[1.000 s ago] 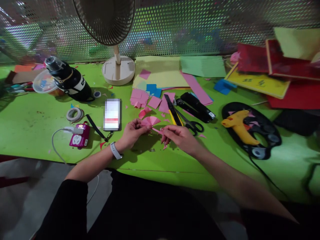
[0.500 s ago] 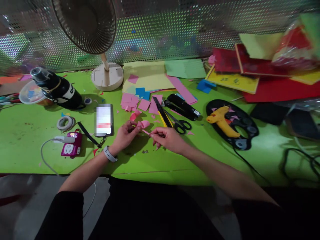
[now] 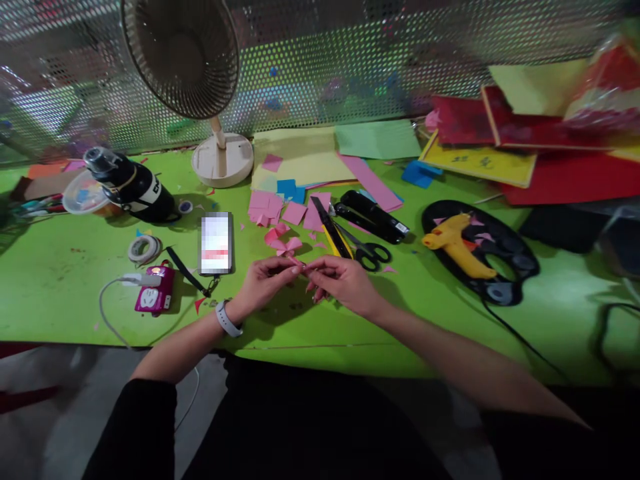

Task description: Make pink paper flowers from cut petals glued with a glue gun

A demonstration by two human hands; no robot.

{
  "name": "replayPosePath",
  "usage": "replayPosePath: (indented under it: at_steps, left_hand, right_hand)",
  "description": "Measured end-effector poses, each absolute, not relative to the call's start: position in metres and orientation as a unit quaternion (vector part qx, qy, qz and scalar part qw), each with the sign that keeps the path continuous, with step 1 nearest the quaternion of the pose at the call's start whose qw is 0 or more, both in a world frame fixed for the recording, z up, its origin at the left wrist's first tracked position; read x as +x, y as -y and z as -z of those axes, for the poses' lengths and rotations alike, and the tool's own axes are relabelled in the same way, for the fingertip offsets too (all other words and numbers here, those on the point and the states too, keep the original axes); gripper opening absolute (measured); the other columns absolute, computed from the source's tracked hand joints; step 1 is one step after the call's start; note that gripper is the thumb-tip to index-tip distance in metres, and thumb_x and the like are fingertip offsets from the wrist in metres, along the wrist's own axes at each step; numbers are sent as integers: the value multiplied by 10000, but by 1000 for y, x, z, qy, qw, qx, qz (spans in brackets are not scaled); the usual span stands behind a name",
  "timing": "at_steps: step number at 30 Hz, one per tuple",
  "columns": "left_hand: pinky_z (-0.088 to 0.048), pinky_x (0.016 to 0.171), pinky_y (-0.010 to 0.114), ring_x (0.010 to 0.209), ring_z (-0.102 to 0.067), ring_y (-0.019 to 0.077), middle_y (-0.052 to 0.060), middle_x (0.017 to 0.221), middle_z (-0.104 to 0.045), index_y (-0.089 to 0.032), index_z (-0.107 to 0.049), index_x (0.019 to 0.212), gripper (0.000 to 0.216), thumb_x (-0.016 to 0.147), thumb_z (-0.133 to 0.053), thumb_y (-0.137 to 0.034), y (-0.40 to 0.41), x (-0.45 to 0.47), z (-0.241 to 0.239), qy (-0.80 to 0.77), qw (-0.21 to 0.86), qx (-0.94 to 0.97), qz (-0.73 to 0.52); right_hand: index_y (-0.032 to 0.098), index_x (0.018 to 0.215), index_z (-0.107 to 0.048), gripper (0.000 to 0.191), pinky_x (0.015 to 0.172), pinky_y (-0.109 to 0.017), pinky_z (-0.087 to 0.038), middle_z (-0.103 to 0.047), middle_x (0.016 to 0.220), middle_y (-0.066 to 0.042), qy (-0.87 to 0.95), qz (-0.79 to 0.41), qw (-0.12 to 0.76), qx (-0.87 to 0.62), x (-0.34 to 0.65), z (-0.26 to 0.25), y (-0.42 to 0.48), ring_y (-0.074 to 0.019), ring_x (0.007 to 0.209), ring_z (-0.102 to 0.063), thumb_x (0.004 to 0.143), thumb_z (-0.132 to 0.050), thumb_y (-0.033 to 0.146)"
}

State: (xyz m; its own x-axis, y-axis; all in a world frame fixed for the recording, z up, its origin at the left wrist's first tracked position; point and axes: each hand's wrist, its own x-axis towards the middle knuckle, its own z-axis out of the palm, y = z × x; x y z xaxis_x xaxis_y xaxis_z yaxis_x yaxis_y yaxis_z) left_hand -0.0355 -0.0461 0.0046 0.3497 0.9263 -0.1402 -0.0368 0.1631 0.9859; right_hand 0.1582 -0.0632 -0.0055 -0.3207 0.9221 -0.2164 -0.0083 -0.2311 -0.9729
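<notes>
Head view: left hand (image 3: 261, 283) and right hand (image 3: 341, 285) meet fingertip to fingertip low over the green table (image 3: 60, 267). Both are pinched narrow on a small pink paper piece (image 3: 288, 246), and its folded end sticks out past the fingers. Loose pink squares (image 3: 273, 205) lie just beyond it. Phone (image 3: 215, 243) is just left of the left hand. Box cutter (image 3: 331, 232) and scissors (image 3: 369, 253) lie just behind the right hand. Glue gun (image 3: 456, 245) sits well off to the right.
</notes>
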Motion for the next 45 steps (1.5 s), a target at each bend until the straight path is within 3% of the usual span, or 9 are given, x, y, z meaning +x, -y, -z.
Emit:
replayPosePath:
  at_steps: [9,15,18,26,34,39,45]
  left_hand:
    - [-414,594,201,610,-540,78,-2,697,-661,-167,-726,765,268,738,-806,-421,41,-44,-4,-436,653,494,-373]
    - [-426,588,193,645,-582,85,22,788,-713,-175,-742,862,304,720,-822,-431,42,-42,0,-432,675,461,-381]
    - [-415,572,189,610,-557,77,17,726,-702,-156,-746,786,301,686,-847,-421,42,-39,0,-441,657,485,-372]
    - [-429,593,207,604,-544,77,11,725,-692,-149,-739,792,322,696,-834,-442,40,-41,-2,-440,654,492,-368]
    - [-430,612,201,622,-555,73,5,718,-685,-145,-729,791,291,729,-819,-414,41,-43,1,-433,653,501,-367]
    - [-452,638,212,629,-583,74,13,719,-698,-129,-725,790,308,721,-825,-413,43,-43,1,-409,687,492,-343]
    - [-496,625,225,686,-657,109,32,774,-715,-121,-684,766,364,658,-867,-416,46,-46,-7,-362,781,407,-305]
  right_hand:
    - [188,828,-683,289,502,-269,-557,-674,640,-5,614,-546,362,-441,157,4,65,-125,515,-635,894,-619,462]
    - [193,814,-680,264,506,-265,-511,-663,646,-8,678,-458,362,-447,156,7,65,-120,518,-601,926,-579,409]
    - [187,806,-680,256,503,-253,-486,-653,640,0,692,-434,372,-441,155,10,64,-111,516,-583,932,-576,384]
    - [171,773,-680,233,459,-222,-453,-645,603,8,683,-440,411,-413,154,8,63,-96,490,-569,920,-597,331]
    - [183,778,-690,220,453,-229,-498,-660,613,9,670,-436,426,-423,157,9,64,-104,483,-595,915,-601,330]
    - [193,796,-713,185,422,-225,-510,-686,650,5,669,-418,445,-425,160,10,65,-114,495,-625,909,-623,309]
    - [205,818,-711,151,484,-238,-507,-708,657,2,731,-291,455,-417,167,1,58,-123,528,-638,917,-618,270]
